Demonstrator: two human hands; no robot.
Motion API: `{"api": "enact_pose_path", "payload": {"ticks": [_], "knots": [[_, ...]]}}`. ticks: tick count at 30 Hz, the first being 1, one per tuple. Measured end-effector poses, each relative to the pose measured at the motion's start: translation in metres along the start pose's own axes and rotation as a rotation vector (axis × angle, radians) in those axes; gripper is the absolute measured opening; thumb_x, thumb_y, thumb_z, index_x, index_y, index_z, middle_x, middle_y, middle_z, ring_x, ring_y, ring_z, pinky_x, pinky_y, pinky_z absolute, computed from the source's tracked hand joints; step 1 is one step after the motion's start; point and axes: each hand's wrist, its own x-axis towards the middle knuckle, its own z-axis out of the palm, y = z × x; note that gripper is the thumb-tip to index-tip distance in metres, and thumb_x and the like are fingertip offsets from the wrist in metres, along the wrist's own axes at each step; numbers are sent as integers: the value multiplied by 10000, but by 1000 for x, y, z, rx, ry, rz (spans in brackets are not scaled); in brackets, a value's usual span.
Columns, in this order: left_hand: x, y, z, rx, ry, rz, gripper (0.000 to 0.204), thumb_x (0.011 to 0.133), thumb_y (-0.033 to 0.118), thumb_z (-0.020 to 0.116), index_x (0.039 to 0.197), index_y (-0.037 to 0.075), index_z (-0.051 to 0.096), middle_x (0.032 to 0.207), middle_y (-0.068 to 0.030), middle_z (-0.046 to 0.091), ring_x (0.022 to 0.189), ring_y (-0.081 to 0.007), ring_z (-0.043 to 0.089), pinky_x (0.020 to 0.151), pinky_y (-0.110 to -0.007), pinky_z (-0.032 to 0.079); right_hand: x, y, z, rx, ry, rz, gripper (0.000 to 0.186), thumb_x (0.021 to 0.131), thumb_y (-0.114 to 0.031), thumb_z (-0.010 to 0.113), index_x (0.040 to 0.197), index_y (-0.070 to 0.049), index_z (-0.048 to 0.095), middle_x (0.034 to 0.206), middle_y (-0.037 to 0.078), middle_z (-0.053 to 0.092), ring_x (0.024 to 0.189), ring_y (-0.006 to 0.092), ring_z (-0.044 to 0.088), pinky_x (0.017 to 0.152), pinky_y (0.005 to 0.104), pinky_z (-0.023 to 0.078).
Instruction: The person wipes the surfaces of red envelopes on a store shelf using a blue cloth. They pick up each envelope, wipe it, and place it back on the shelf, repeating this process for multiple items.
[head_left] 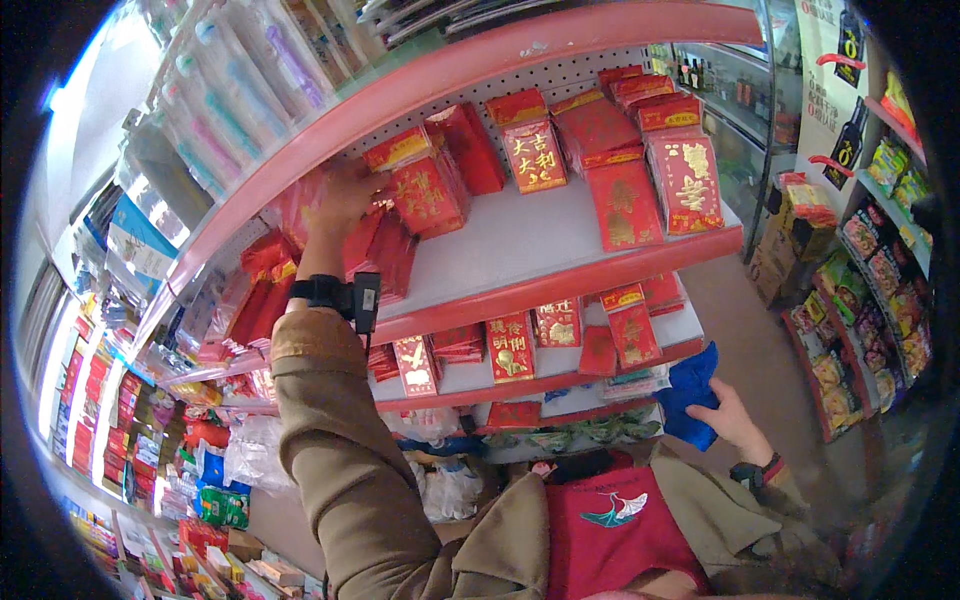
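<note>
My left hand (345, 196) reaches in at the left of the upper white shelf (470, 255), among packs of red envelopes with gold print. A red envelope pack (303, 208) lies right against this hand. The fingers are blurred and partly hidden, so a grip on the pack cannot be made out. Just right of the hand leans another envelope pack (428, 195), and a stack of red envelopes (382, 250) stands below it. At the shelf's right end, lower down, my right hand (728, 413) is closed on a blue cloth (690, 392), which hangs in folds.
More red envelopes (622, 205) stand on the upper shelf's right, and others (510, 348) fill the shelf below. A pink-red shelf edge (470, 65) overhangs my left arm, with packaged toothbrushes (215, 100) above. Snack racks (850, 300) line the right side beyond the floor (735, 315).
</note>
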Motion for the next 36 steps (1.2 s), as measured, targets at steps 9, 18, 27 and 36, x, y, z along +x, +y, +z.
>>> {"api": "enact_pose_path", "payload": {"ticks": [9,18,27,36], "knots": [[7,-8,18,-132,-102,-81,338,858,1,622,1177,-80,548,1058,-138,641,846,-225,676,697,-304,622,4,6,-6,81,36,83,532,796,-21,725,1298,-20,547,1145,64,667,1012,150,625,922,328,497],[20,-45,12,2,33,-92,369,814,74,687,1151,-34,580,994,-155,649,841,-261,684,682,-359,598,13,6,-3,51,3,76,528,816,-30,725,1309,-32,539,1123,48,669,988,131,622,885,311,513],[26,-39,12,1076,359,384,430,785,304,730,1128,72,617,900,-179,691,865,-335,672,793,-450,532,13,18,-5,71,19,98,526,824,-35,723,1316,-33,534,1124,49,671,985,132,622,891,313,513],[8,5,83,523,14,423,256,821,263,669,955,46,700,908,-186,695,842,-314,682,757,-402,534,10,20,-8,54,-4,104,493,818,-55,736,1276,-22,558,1117,55,673,989,133,619,899,312,506]]}}
